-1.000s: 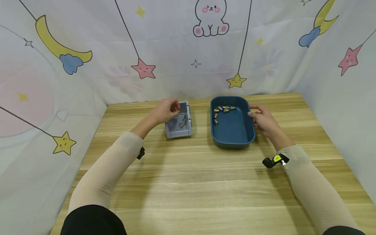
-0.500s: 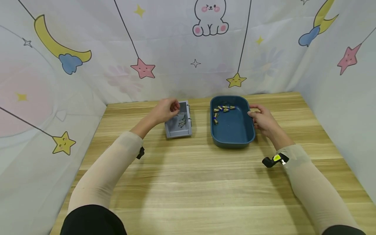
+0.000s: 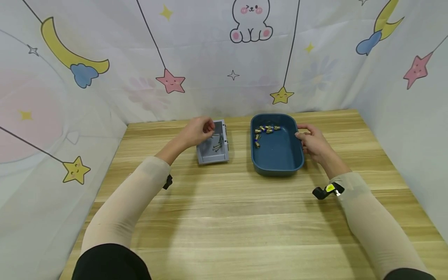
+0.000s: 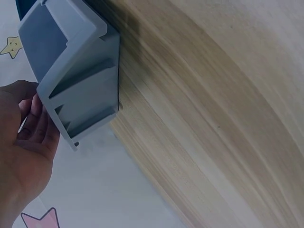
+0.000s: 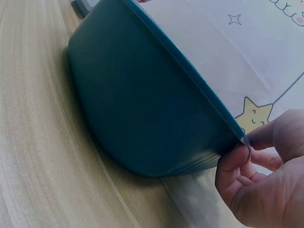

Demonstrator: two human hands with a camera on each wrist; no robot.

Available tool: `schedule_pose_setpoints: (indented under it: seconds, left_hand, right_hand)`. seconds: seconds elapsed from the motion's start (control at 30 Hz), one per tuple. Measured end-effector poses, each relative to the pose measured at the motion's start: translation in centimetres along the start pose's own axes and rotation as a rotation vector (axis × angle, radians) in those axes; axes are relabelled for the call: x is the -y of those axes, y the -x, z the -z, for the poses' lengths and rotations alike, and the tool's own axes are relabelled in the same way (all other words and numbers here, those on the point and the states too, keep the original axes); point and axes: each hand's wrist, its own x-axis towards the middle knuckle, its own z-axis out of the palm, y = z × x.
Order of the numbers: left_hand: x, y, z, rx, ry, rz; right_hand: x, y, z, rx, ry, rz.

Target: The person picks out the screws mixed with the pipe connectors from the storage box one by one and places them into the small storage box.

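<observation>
We pinch the right rim of the tray (image 3: 277, 165) with our right hand (image 3: 312, 143); its long axis runs away from us. Our left hand (image 3: 196, 132) grips the far left corner of the box (image 3: 212, 158), which stands just left of the tray

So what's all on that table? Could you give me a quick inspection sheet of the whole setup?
Surface: wooden table, light grain.
Job's things: grey box holding a few screws; blue tray holding small brass fittings.
Clutter: nothing seen.
Hands: left hand grips the grey box's far corner; right hand pinches the blue tray's rim.
Cables: nothing seen.
Surroundings: cartoon cloth backdrop on three sides.
</observation>
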Motion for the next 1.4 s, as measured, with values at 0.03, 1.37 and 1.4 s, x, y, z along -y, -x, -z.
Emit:
schedule_pose_setpoints:
  seconds: [0.03,1.37,1.4]
  left_hand:
    - [0.0,0.0,0.0,0.001,-0.001,0.002]
    - [-4.5,-2.8,-0.5,0.012,0.025,-0.103]
    - [-4.6,-2.8,-0.5,0.011,0.021,-0.103]
  right_hand:
    - [0.0,0.0,0.0,-0.001,0.004,0.0]
    - [-0.2,0.4,-0.1,0.0,0.019,0.0]
    - [-0.1,0.3,-0.1,0.002,0.019,0.002]
